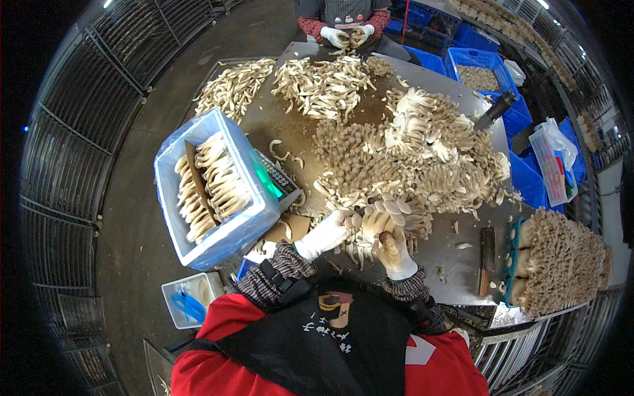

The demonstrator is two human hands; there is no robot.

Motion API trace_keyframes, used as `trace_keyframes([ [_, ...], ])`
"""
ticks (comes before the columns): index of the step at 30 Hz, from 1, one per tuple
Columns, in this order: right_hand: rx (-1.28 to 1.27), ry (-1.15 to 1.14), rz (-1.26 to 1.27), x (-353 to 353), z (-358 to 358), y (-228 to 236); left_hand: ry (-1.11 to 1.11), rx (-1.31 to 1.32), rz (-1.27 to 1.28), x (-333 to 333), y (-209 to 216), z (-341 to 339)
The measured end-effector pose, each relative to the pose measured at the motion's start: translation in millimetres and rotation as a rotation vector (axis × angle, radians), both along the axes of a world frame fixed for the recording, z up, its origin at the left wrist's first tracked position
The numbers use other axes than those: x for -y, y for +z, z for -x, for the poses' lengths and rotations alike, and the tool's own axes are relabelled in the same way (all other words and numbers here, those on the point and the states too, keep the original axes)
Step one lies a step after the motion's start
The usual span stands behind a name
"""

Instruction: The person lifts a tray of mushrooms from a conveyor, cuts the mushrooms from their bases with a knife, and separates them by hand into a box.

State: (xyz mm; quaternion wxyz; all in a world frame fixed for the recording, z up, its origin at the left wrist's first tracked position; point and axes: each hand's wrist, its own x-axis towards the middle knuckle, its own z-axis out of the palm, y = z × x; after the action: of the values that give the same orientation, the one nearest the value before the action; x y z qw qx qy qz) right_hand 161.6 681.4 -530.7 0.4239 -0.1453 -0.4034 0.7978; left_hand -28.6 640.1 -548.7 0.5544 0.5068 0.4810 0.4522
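Both my hands wear white gloves and meet at the near edge of the metal table. My right hand (pixel 395 252), its glove stained brown, grips a bunch of long-stemmed mushrooms (pixel 384 210) with brownish-grey caps. Just left of it, the fingers of my left hand (pixel 325 235) close on small-capped mushrooms (pixel 352 220). Directly beyond spreads a big heap of mushroom clusters (pixel 422 142). On my left, a blue crate (pixel 252 221) lined with clear plastic holds rows of mushrooms on either side of a cardboard divider (pixel 198 175). It stands against a scale (pixel 281 175) with a lit green display.
Loose mushrooms (pixel 323 86) lie at the far side, where a co-worker's gloved hands (pixel 347 38) handle some. A brush (pixel 487 261) lies at right, near a stacked mushroom block (pixel 561 264). Blue crates (pixel 489 59) line the right; a small bin (pixel 178 305) stands at lower left.
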Motion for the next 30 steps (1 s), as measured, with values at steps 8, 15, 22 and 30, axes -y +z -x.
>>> trace_keyframes([
  [8, -0.045, -0.128, 0.228, -4.0, 13.8, 9.6, 0.404, -0.139, 0.151, 10.2, 27.7, -30.6],
  [15, -0.069, -0.212, 0.574, -18.7, -0.6, 3.2, 0.626, 0.283, 0.132, -4.2, 13.9, 0.1],
  [22, 0.377, -0.357, 0.279, -19.1, -1.0, 8.8, 0.652, 0.046, 0.045, -13.8, 9.9, 0.8],
  [30, 0.155, -0.142, 0.274, 1.1, 16.1, 6.6, 0.581, -0.249, 0.077, -18.2, 4.4, -1.9],
])
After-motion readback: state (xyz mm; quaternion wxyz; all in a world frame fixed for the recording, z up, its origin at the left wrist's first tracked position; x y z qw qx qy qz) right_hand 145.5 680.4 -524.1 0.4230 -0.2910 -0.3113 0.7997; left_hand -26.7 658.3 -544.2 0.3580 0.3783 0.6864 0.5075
